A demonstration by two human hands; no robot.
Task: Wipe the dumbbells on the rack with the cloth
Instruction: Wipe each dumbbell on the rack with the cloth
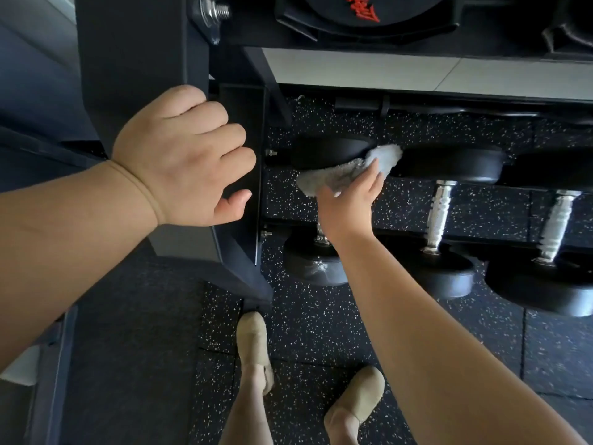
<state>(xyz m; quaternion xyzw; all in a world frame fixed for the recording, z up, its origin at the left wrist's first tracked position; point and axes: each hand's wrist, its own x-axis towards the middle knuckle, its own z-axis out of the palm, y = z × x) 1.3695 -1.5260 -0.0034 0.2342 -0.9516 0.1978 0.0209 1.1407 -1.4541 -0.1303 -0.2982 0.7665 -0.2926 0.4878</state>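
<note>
Black dumbbells with chrome handles lie side by side on the low tier of a black rack [244, 175]. My right hand [349, 203] reaches down and holds a grey cloth [349, 170] against the far head of the leftmost dumbbell [330, 152]. That dumbbell's near head [308, 264] shows a pale smear, and its handle is mostly hidden behind my hand. The second dumbbell [442, 213] and the third dumbbell [552, 226] lie to the right. My left hand [186, 155] grips the rack's upright post at upper left, fingers curled round its edge.
An upper tier holds larger black dumbbells [369, 11], one with red lettering. The floor [321, 322] is black speckled rubber tile. My two feet in beige shoes [256, 348] stand just in front of the rack's foot. A white wall strip shows behind the rack.
</note>
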